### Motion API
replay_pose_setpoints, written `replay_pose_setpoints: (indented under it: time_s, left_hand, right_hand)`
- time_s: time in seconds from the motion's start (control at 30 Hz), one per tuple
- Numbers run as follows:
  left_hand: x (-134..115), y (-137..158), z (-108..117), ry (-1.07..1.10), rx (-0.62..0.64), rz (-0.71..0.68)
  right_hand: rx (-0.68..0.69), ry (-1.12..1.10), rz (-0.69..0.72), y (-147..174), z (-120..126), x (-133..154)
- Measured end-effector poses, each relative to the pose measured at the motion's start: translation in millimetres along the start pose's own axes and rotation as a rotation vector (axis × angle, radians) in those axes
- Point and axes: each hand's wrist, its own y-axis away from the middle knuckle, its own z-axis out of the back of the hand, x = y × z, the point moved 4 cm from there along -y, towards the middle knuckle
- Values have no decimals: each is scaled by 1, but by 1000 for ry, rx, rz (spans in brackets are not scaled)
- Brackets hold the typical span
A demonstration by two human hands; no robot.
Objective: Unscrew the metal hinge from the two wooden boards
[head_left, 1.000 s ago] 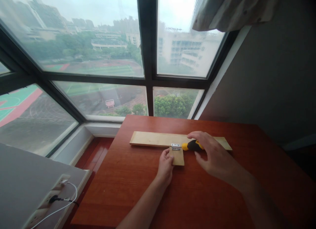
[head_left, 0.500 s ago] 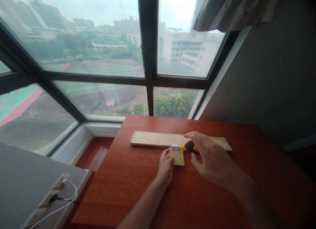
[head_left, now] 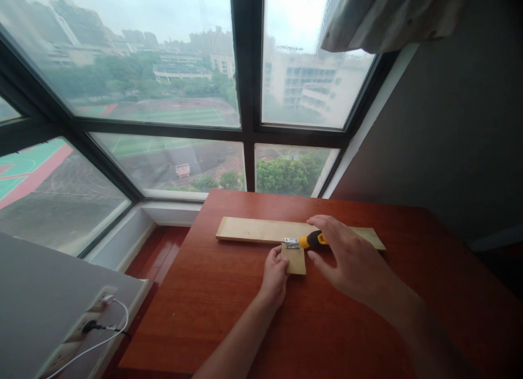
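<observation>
Near the middle of the red-brown table (head_left: 204, 313), under the window frame (head_left: 248, 133), a small wooden piece (head_left: 295, 262) sits in front of the long pale board (head_left: 257, 230), with a metal hinge-like plate (head_left: 291, 241) at its far end. The left hand (head_left: 274, 273) grips the small piece by its left edge, fingers closed on it. From the other side comes the yellow-and-black screwdriver (head_left: 314, 239), its handle lying nearly level and its working end at the plate. The right hand (head_left: 353, 259) curves over the back of that handle with thumb and forefinger spread apart; the handle's rear end is hidden behind it, so I cannot tell how firmly, if at all, the other fingers hold it. To do this turning work well, line the shaft up straight with whatever it engages (the tip is too small to make out against the metal) and press along that line before twisting. Short, even turns with the wrist relaxed should serve better than one hard wrench, which might let the tip skate across the plate. Since the driver points leftward and the left fingertips lie just beside the plate, a slip could reach them; a grip a little lower on the piece would be safer, yet should be firm enough to stop it twisting. Bracing the small piece against the tabletop would probably steady it too.
</observation>
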Motion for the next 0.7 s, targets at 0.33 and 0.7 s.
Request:
replay_pose_setpoints:
  time_s: [0.33,0.7]
  left_hand:
    - [-1,0,0,1,3,-2]
    - [0,1,0,6,-1,0]
  right_hand:
    - [-11,-28,6,-1,0,1]
    - [-14,-29,-15,0,0,-2]
